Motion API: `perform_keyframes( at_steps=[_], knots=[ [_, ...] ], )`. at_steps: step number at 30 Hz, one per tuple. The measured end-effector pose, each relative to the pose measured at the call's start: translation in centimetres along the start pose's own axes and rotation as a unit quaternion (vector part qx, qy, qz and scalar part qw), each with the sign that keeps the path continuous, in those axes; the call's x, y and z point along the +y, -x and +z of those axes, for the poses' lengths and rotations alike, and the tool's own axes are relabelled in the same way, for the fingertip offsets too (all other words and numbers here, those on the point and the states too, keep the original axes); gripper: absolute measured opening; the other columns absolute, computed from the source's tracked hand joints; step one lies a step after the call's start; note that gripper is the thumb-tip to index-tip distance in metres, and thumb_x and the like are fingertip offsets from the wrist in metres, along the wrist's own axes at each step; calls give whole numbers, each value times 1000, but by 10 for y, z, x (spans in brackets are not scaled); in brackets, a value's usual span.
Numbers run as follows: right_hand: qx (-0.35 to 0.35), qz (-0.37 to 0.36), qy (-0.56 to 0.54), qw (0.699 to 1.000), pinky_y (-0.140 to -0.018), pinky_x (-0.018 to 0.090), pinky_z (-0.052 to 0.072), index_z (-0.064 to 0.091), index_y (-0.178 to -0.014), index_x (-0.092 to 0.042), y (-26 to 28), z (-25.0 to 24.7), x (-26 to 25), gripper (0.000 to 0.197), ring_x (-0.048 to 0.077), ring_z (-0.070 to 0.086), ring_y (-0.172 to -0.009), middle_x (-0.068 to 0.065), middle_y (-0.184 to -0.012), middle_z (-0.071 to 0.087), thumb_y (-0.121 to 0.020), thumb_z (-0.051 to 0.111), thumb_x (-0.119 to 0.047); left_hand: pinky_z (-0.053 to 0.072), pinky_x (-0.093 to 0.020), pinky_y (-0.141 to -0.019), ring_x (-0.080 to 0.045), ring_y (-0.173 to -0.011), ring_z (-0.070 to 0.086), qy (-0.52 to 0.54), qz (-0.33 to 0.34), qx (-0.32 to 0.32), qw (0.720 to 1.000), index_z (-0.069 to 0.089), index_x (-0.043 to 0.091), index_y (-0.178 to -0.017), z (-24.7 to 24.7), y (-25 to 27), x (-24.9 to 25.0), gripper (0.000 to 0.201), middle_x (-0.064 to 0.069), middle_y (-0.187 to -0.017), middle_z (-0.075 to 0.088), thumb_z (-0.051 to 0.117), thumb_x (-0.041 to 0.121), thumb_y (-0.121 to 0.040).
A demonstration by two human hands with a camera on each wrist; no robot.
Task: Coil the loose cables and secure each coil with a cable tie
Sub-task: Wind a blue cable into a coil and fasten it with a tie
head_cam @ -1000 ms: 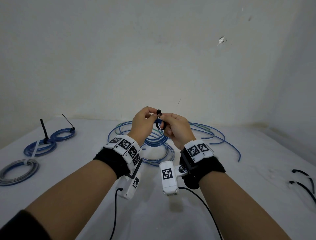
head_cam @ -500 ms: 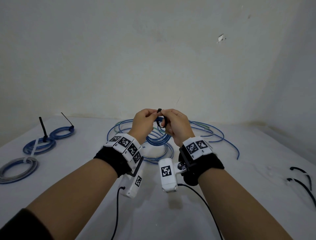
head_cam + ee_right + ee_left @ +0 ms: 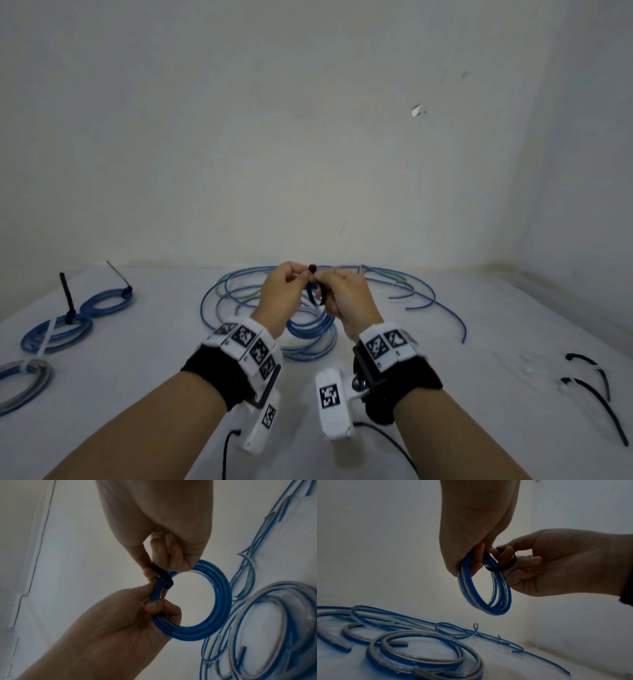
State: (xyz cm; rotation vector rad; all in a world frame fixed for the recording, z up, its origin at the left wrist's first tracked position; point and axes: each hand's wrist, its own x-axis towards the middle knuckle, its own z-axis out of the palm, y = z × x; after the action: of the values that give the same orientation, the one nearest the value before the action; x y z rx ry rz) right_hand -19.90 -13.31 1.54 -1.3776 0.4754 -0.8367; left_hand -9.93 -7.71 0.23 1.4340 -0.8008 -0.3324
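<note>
Both hands are raised together above the middle of the white table (image 3: 479, 428), holding a small blue coil (image 3: 214, 615) clear of the surface. The left hand (image 3: 281, 294) grips the coil's bundled turns with its lower fingers curled round them, while its thumb and forefinger pinch near the head of a black cable tie (image 3: 500, 567). The right hand (image 3: 349, 301) pinches the same tie from the other side, its remaining fingers curled against the coil's upper arc. The tie forms a loose black loop round the coil's strands, not drawn tight against them; its small square head (image 3: 312, 267) shows between the two sets of fingertips.

On the table beneath and behind the hands lies a spread of loose cables (image 3: 428, 301), blue, grey and a little green, reaching toward the far edge and the right side. Near the left edge lie three tied coils (image 3: 54, 337): two blue ones, each with a black tie tail sticking up, the nearer of them also wrapped by a white tie, and a grey-and-blue one nearest the front, bound with a white tie. Near the right edge lie two spare black ties (image 3: 596, 404), curved and well apart from the cables.
</note>
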Motion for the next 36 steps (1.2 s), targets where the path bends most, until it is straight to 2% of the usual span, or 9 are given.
perform_keyframes(
  at_steps=[6, 11, 16, 19, 24, 28, 31, 36],
  knots=[
    [0, -2, -26, 1000, -35, 16, 26, 61, -83, 2, 4, -13, -2, 12, 4, 35, -31, 9, -57, 47, -91, 53, -3, 33, -25, -51, -11, -52, 42, 3, -1, -11, 1000, 57, 12, -77, 13, -1, 0, 18, -6, -70, 56, 51, 11, -94],
    [-4, -4, -5, 1000, -36, 17, 25, 63, -81, 1, 3, -18, -3, 15, 5, 33, -32, 8, -57, 48, -91, 54, -5, 33, -23, -51, -10, -52, 43, 14, -4, -12, 1000, 58, 14, -79, 18, 1, 4, 17, -5, -70, 56, 51, 9, -94],
    [-4, 5, -11, 1000, -36, 17, 25, 63, -79, -1, 1, -20, -2, 16, 6, 32, -31, 9, -58, 48, -92, 54, -6, 34, -22, -52, -5, -50, 45, -1, 15, -16, 1000, 60, 13, -86, 19, 1, 6, 12, -3, -71, 57, 51, 11, -94],
    [-4, 8, -13, 1000, -35, 17, 25, 62, -85, 1, -1, -19, -3, 14, 5, 31, -31, 8, -58, 47, -92, 53, -7, 34, -21, -53, -5, -52, 46, -5, 27, -12, 1000, 59, 17, -83, 19, 1, 8, 15, -2, -72, 58, 51, 12, -94],
    [-2, 4, -18, 1000, -34, 17, 24, 62, -83, 1, -3, -18, -3, 15, 5, 30, -30, 8, -57, 46, -92, 53, -7, 34, -21, -53, -6, -54, 45, -10, 26, -4, 1000, 56, 19, -79, 19, -1, 8, 18, -3, -75, 58, 51, 12, -95],
    [6, 4, -24, 1000, -34, 16, 24, 62, -82, 1, -2, -16, -2, 14, 5, 30, -29, 5, -52, 46, -91, 54, -6, 33, -21, -52, -7, -53, 45, -2, 16, 1, 1000, 56, 19, -77, 19, -1, 6, 19, -2, -73, 57, 52, 11, -94],
    [13, -1, -24, 1000, -34, 17, 23, 59, -73, -1, -2, -14, -2, 20, 6, 30, -29, 1, -45, 46, -91, 53, -6, 34, -21, -51, -7, -53, 46, -1, 18, 6, 1000, 55, 18, -77, 19, 0, 8, 18, -1, -71, 57, 53, 13, -94],
    [9, 4, -26, 1000, -33, 17, 23, 60, -77, -2, -1, -12, -2, 16, 5, 30, -29, 6, -56, 46, -92, 53, -6, 34, -16, -49, 2, -43, 46, 9, 13, 8, 1000, 56, 18, -79, 17, 2, 9, 15, -2, -74, 57, 54, 12, -92]
  ],
)
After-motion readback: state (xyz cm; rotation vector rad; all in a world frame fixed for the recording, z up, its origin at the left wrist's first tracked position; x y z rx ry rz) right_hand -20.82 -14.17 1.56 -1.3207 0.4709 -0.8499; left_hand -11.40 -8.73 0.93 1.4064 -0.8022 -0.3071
